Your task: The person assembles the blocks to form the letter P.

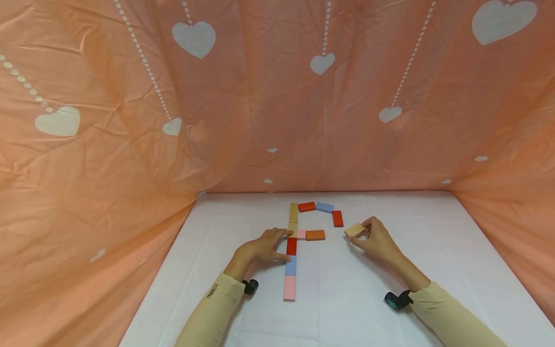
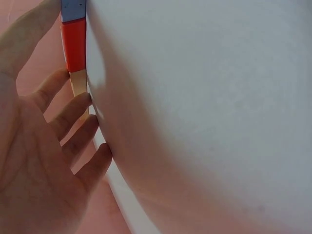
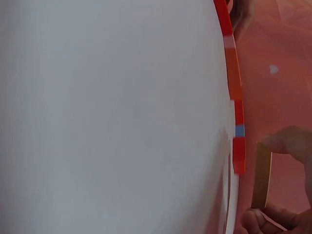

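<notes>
Flat coloured blocks lie end to end on the white table. One straight column holds a pink block [image 1: 289, 288], a blue block [image 1: 291, 265], a red block [image 1: 292, 246] and natural wood blocks at its far end [image 1: 293, 212]. My left hand [image 1: 265, 245] rests beside this column, fingers spread, fingertips at the wood block and thumb at the blue one. From the column's far end curve a red block [image 1: 307, 206], a blue block [image 1: 324, 207] and another red block [image 1: 337, 219]. Right of these, my right hand [image 1: 376, 239] pinches a natural wood block [image 3: 262, 175] between thumb and fingers.
A small pink block [image 1: 301, 234] and an orange block [image 1: 315, 235] branch rightward from the column's middle. An orange curtain with white hearts [image 1: 321, 120] hangs behind and beside the white table [image 1: 347, 308]. Each wrist wears a small black camera [image 1: 398, 300].
</notes>
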A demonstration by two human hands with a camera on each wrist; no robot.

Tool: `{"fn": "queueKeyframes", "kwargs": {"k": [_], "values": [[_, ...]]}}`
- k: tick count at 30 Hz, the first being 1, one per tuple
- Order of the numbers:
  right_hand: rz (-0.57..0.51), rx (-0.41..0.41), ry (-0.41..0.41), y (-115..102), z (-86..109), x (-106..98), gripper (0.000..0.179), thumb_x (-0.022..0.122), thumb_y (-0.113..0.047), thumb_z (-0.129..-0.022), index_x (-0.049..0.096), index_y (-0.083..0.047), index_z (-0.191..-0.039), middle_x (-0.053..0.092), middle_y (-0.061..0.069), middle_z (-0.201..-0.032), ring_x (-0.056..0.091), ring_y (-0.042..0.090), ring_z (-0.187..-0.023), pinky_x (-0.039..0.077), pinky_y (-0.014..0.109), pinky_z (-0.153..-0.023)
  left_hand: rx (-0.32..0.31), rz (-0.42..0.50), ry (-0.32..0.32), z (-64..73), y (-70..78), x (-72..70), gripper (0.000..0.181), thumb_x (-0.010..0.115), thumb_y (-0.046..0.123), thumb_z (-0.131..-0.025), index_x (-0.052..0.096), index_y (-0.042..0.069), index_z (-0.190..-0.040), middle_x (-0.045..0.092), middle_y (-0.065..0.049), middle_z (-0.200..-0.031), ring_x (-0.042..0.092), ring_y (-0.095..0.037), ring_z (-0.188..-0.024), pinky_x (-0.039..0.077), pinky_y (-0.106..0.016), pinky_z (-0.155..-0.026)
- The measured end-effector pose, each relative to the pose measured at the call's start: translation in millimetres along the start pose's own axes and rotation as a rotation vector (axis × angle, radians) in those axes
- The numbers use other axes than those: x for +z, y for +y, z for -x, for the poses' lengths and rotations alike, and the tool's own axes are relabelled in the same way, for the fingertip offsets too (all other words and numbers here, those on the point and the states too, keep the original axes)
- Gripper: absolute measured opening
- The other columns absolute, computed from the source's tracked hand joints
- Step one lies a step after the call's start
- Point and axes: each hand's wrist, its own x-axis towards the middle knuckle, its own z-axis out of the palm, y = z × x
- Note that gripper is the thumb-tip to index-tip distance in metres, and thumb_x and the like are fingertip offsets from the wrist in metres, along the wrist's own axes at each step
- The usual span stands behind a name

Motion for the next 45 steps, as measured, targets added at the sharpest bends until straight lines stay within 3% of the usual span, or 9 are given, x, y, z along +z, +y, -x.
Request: {"fn": "queueKeyframes", "kwargs": {"k": [11,21,36,45], "values": [[0.013,0.014,-0.001,-16.9,-2.1,23.6,0.06,0.09,-0.02,-0.086,0.052,0.012,-0.119,0.06,0.025,-0.109,0.06,0.034,-0.098,0.055,0.045,-0.086,-0.021,0.009,0.001,1.7,1.7,-0.7,0.089,0.086,0.04,-0.092,0.04,0.021,-0.166,0.037,-0.015,-0.169,0.033,-0.037,-0.154,0.036,-0.062,-0.124],[0.067,0.069,-0.018,-31.1,-5.8,34.9,0.063,0.091,-0.031,-0.085,0.054,0.01,-0.117,0.059,0.019,-0.099,0.056,0.031,-0.09,0.049,0.04,-0.077,-0.028,0.017,0.0,2.8,2.4,-1.1,0.09,0.085,0.042,-0.092,0.039,0.022,-0.166,0.036,-0.015,-0.17,0.032,-0.037,-0.155,0.035,-0.063,-0.124],[0.161,0.094,-0.015,-32.0,-10.9,45.0,0.062,0.09,-0.035,-0.085,0.059,0.009,-0.116,0.065,0.018,-0.101,0.062,0.034,-0.094,0.053,0.049,-0.082,-0.015,0.014,-0.004,2.8,4.0,-1.2,0.088,0.086,0.038,-0.092,0.041,0.018,-0.165,0.039,-0.016,-0.168,0.035,-0.037,-0.153,0.035,-0.062,-0.124],[0.165,0.092,-0.031,-30.8,-13.5,47.7,0.063,0.089,-0.037,-0.085,0.056,0.007,-0.117,0.064,0.017,-0.1,0.06,0.03,-0.09,0.05,0.041,-0.075,-0.019,0.01,0.0,2.3,3.2,-1.6,0.089,0.086,0.04,-0.092,0.04,0.02,-0.166,0.039,-0.015,-0.168,0.034,-0.037,-0.154,0.035,-0.062,-0.124]]}}
